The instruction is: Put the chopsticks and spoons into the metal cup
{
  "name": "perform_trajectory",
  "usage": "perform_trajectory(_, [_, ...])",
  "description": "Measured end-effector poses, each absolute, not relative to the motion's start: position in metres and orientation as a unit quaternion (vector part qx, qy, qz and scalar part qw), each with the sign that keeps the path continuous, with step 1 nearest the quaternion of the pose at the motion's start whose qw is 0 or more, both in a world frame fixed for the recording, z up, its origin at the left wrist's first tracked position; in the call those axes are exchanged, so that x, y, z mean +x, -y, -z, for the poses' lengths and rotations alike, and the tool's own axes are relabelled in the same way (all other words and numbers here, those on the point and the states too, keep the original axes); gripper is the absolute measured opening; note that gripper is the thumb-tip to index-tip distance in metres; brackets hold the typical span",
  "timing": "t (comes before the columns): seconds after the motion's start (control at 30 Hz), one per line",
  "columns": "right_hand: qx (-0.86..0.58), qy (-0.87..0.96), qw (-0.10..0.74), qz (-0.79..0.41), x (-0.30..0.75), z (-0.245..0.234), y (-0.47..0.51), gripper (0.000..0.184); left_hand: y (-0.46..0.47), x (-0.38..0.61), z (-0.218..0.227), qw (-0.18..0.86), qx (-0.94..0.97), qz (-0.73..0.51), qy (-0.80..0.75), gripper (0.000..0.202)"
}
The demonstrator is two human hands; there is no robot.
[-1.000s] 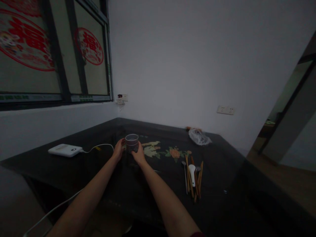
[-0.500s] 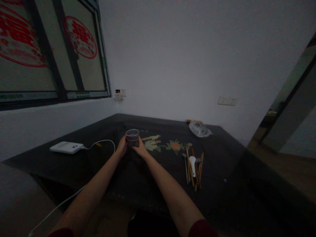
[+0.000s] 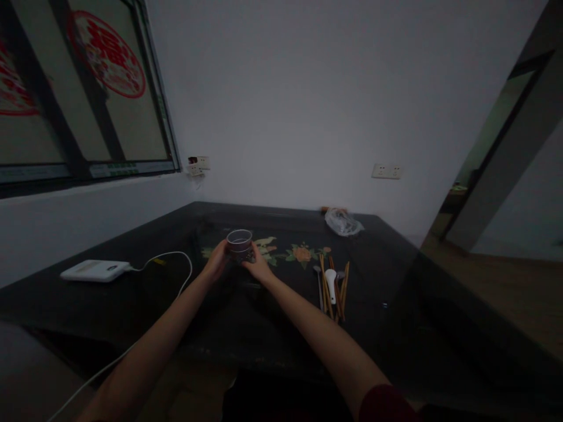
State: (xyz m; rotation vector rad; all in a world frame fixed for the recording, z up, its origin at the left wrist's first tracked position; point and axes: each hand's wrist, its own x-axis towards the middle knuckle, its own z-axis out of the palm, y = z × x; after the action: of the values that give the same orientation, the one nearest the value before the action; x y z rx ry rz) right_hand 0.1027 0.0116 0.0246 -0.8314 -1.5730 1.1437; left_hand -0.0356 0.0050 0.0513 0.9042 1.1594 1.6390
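Observation:
Between my two hands is a dark cup-shaped holder (image 3: 240, 248) with a pale round rim and a patterned, perforated-looking wall. Its open top faces up; I see nothing standing in it. My left hand (image 3: 217, 259) wraps its left side, and my right hand (image 3: 258, 265) grips the right side with the thumb low on the front. Whether its base touches the table is hard to tell. To the right lie wooden chopsticks (image 3: 344, 288), a white spoon (image 3: 331, 286) and a metal spoon (image 3: 319, 281) in a loose bunch.
The dark table (image 3: 281, 334) has a painted flower pattern. A white power bank (image 3: 95, 270) with a white cable (image 3: 187, 275) lies at the left. Near the wall sits a clear plastic bag (image 3: 343, 223). A small object (image 3: 385, 305) is at the right.
The view has turned a little to the right, so most things sit further left in it. Both hands still hold the holder, which appears slightly more to the right and tilted a bit.

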Motion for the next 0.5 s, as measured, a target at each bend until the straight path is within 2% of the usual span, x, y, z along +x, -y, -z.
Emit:
perform_trajectory(0.17, [-0.339, 0.635, 0.489, -0.493, 0.148, -0.023, -0.004, 0.084, 0.003, -0.006, -0.059, 0.496, 0.436, -0.602, -0.449, 0.028])
perform_trajectory(0.5, [-0.346, 0.662, 0.515, -0.420, 0.256, -0.024, 0.040, 0.078, 0.029, 0.083, -0.062, 0.556, 0.480, -0.548, -0.400, 0.037])
